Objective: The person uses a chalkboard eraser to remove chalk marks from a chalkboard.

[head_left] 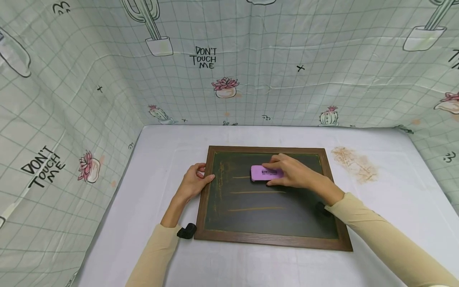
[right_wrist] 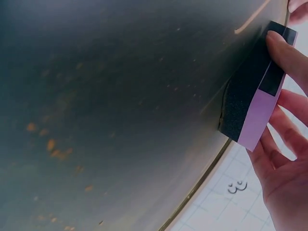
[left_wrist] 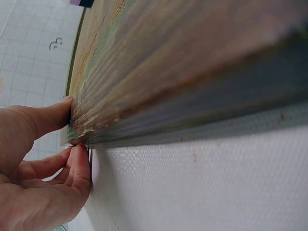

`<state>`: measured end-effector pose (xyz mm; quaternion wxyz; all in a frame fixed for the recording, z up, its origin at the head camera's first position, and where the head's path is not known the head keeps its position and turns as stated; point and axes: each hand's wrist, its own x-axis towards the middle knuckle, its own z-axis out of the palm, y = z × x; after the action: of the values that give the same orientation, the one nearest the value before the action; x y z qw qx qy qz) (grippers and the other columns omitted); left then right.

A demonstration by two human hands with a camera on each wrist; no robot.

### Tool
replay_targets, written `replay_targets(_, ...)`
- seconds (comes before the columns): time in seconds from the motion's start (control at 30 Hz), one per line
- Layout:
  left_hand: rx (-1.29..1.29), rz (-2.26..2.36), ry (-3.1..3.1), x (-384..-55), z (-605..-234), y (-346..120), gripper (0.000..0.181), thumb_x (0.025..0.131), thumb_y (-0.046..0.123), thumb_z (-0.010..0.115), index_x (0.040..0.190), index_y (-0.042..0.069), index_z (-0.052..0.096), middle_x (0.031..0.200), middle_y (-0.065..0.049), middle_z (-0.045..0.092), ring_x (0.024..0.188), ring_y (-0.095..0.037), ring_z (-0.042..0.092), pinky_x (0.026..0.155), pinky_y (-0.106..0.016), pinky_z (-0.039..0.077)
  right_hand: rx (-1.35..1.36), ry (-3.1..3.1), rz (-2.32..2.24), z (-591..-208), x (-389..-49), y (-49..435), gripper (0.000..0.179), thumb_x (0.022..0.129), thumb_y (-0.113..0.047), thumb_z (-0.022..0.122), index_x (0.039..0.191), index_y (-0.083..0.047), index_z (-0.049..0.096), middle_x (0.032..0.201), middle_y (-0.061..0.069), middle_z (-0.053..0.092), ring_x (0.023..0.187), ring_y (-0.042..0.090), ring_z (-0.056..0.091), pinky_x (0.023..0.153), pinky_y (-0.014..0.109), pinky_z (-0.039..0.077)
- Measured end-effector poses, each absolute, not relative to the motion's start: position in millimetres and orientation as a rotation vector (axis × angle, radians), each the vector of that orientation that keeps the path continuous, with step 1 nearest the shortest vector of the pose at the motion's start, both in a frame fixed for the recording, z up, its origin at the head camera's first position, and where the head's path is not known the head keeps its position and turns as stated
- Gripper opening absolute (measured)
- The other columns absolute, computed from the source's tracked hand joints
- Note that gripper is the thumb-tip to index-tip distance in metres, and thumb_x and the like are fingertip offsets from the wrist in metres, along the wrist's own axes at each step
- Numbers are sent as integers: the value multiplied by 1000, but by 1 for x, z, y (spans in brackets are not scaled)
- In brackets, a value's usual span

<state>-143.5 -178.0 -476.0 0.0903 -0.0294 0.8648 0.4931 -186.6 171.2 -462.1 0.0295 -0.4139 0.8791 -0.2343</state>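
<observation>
White cloth-covered table point(head_left: 172, 147), pale grid-and-cactus fabric walls point(head_left: 269, 71) reading "DON'T TOUCH ME", wood-framed dark chalkboard point(head_left: 258, 221) — left hand point(head_left: 192, 182) pinching its edge, right hand point(head_left: 294, 171) gripping purple-and-black block eraser point(head_left: 264, 175), label point(head_left: 269, 172) illegible.

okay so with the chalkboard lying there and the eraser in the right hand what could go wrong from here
The rectangular purple-and-black eraser under the right hand might smear the thin orange chalk lines instead of lifting them.

The dark rectangular chalkboard could swivel, since the left hand holds only the left side of its brown wood-look frame.

The cream fabric right sleeve reaches over the frame's right side, so it may pick up chalk.
</observation>
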Motion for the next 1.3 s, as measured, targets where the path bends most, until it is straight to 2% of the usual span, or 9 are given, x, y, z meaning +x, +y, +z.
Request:
replay_targets(0.43,-71,1458,2592,-145,-477,-178,59,97,12,72,145,-11,45,127,-25,53,106,-33,54,87,-41,47,-1305,2682,-722,-461,-188,153,60,85,-30,86,133,1,68,113,11,63,94,20,51,78,38,47)
replay_targets(0.83,-91,1469,2580,-143,-477,-178,59,97,12,72,146,-9,46,128,-24,53,107,-32,54,88,-40,46,-1375,2641,-722,-463,-192,133,59,86,-30,86,132,1,68,107,7,62,91,18,49,75,34,44)
replay_targets(1.3,-79,1492,2571,-144,-477,-178,59,97,10,72,145,-11,46,127,-26,53,106,-33,54,87,-40,46,-1445,2628,-632,-460,-196,106,58,87,-32,84,133,-2,68,109,9,63,96,21,53,83,38,49)
